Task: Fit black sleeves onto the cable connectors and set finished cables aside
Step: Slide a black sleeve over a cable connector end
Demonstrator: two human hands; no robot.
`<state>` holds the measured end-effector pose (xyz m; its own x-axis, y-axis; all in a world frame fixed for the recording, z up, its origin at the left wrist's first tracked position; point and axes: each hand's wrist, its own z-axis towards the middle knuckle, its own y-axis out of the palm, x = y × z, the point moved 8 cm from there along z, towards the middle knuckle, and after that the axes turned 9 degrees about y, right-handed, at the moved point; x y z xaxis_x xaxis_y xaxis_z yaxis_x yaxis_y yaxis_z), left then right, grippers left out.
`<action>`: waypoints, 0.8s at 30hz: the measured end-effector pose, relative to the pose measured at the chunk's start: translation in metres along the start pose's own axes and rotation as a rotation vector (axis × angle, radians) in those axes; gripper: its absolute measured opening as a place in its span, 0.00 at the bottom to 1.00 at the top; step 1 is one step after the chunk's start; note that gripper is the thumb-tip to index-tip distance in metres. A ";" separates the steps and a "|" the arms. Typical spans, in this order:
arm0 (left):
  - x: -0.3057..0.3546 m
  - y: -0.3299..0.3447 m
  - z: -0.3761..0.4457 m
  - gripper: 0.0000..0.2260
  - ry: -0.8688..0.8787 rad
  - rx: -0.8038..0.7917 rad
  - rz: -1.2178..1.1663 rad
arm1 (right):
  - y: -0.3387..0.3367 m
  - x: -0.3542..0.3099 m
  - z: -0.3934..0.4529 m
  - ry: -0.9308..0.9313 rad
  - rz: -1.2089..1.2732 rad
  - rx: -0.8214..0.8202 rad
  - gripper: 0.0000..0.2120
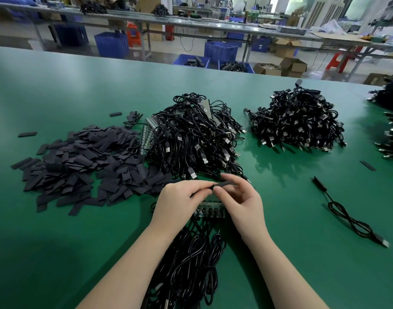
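Observation:
My left hand (180, 197) and my right hand (240, 197) meet over the green table (57, 241), and both pinch one black sleeve (222, 185) between their fingertips. Under them lies a strip of small circuit-board connectors (210, 209) whose black cables (191, 264) run back toward me. A flat heap of loose black sleeves (84, 166) lies to the left. One sleeved cable (347, 217) lies alone on the right.
A large tangle of USB cables (195, 139) sits just beyond my hands, and a second pile (298, 121) lies further right. More cable heaps (391, 121) reach the right edge. Stray sleeves (27, 134) lie apart. Benches and blue crates (111, 44) stand behind.

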<state>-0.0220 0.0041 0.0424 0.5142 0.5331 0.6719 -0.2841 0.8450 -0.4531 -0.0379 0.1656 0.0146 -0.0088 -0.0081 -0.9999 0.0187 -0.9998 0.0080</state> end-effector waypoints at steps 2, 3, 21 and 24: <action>-0.003 -0.003 0.000 0.09 -0.031 0.044 0.024 | -0.001 -0.001 -0.003 -0.022 -0.028 0.076 0.21; -0.005 -0.004 0.000 0.09 -0.041 0.061 0.031 | -0.001 -0.001 -0.004 -0.033 -0.042 0.091 0.22; -0.013 -0.004 0.001 0.10 -0.045 -0.064 0.093 | 0.016 0.000 -0.009 -0.047 -0.219 -0.092 0.32; -0.012 -0.013 0.001 0.09 -0.046 0.035 0.120 | 0.009 0.003 -0.004 0.001 -0.208 -0.030 0.29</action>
<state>-0.0252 -0.0136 0.0409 0.4373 0.6314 0.6404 -0.3702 0.7753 -0.5116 -0.0333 0.1562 0.0120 -0.0148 0.1988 -0.9799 0.0464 -0.9788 -0.1993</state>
